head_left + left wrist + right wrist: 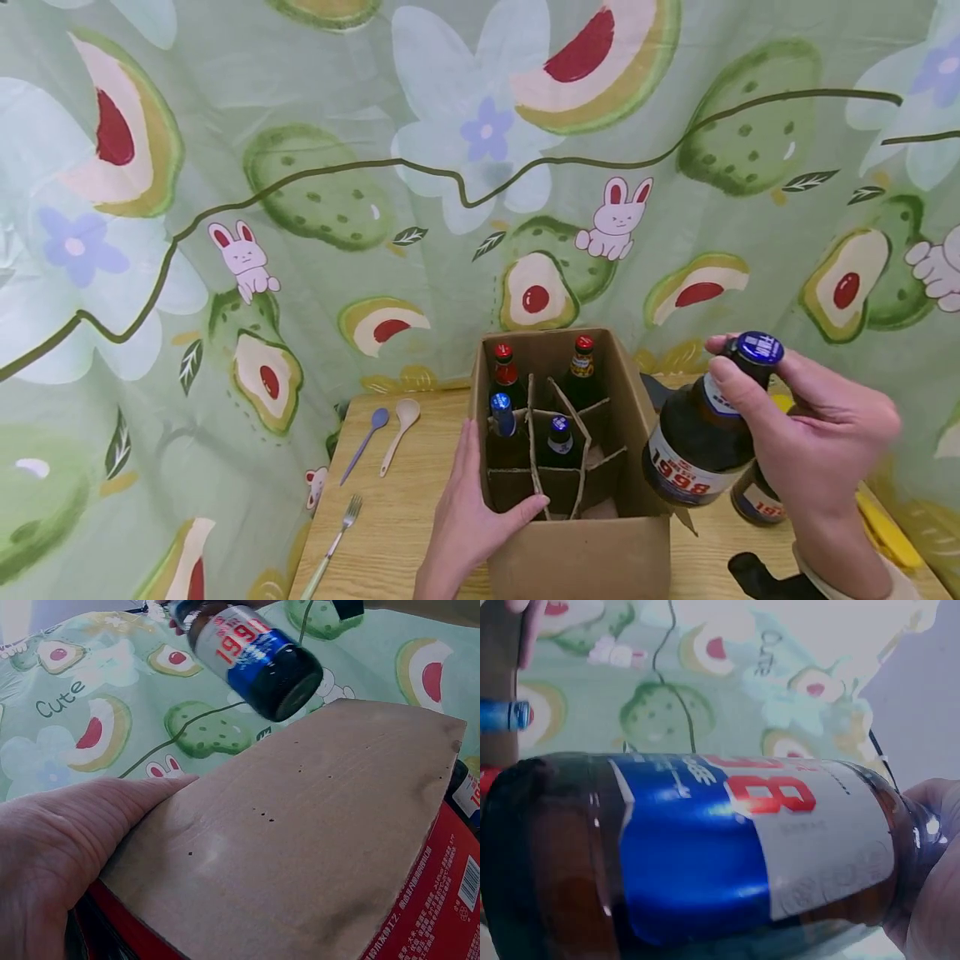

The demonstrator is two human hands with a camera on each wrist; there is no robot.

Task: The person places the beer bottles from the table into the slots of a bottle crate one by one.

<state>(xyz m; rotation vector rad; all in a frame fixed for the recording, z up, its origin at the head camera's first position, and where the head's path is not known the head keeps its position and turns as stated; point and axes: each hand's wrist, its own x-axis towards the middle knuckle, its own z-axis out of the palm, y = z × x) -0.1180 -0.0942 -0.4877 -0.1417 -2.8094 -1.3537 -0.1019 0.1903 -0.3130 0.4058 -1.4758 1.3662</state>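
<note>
My right hand (817, 433) grips a dark brown beer bottle (693, 458) by its neck, below the blue cap. The bottle is tilted and held up beside the right wall of an open cardboard box (577, 558). Its white and blue label with red 1998 digits fills much of the right wrist view. My left hand (480, 508) holds the box at its front left corner, fingers along the outside of the left wall and thumb over the rim. Inside, cardboard dividers (531, 433) separate bottles with red caps at the back (582, 354) and blue caps nearer (560, 437).
Another 1998 bottle (759, 497) stands right of the box, partly behind my right hand. Yellow objects (888, 529) and a black item (765, 579) lie at the right. A blue spoon (367, 442), a beige spoon (401, 429) and a fork (341, 533) lie left. A patterned curtain (450, 275) hangs behind.
</note>
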